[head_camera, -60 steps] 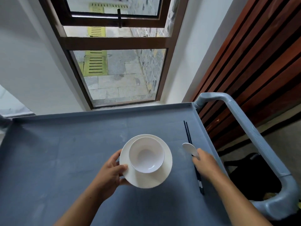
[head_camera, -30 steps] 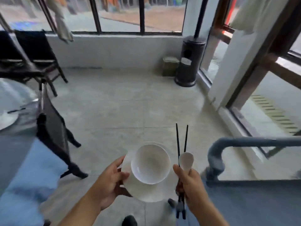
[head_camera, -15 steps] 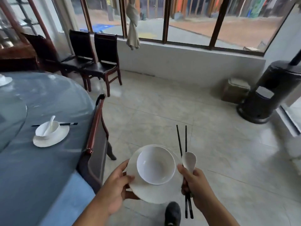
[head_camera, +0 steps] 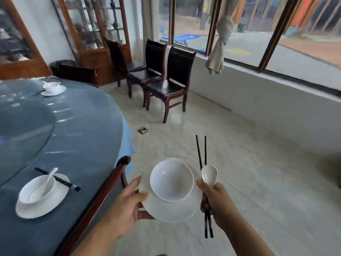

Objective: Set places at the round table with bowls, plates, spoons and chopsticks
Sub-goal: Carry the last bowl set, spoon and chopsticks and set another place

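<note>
My left hand (head_camera: 127, 204) grips the left rim of a white plate (head_camera: 177, 209) with a white bowl (head_camera: 171, 181) standing on it. My right hand (head_camera: 216, 199) holds a white spoon (head_camera: 209, 175) and a pair of black chopsticks (head_camera: 201, 154) together, just right of the plate. The round table (head_camera: 79, 137) with its blue cloth lies to my left. Two places are laid on it: a near plate with bowl, spoon and chopsticks (head_camera: 42, 194), and a far one (head_camera: 53, 88).
A dark wooden chair back (head_camera: 103, 196) stands against the table's edge right beside my left hand. More chairs (head_camera: 166, 80) line the window wall ahead. A glass turntable (head_camera: 22, 133) covers the table's middle. A small metal floor box (head_camera: 143, 130) sits on the tiled floor.
I lifted the plate and bowl, spoon and chopsticks off the grey cart and turned left toward the round table. Table and laid places have come closer into view.
</note>
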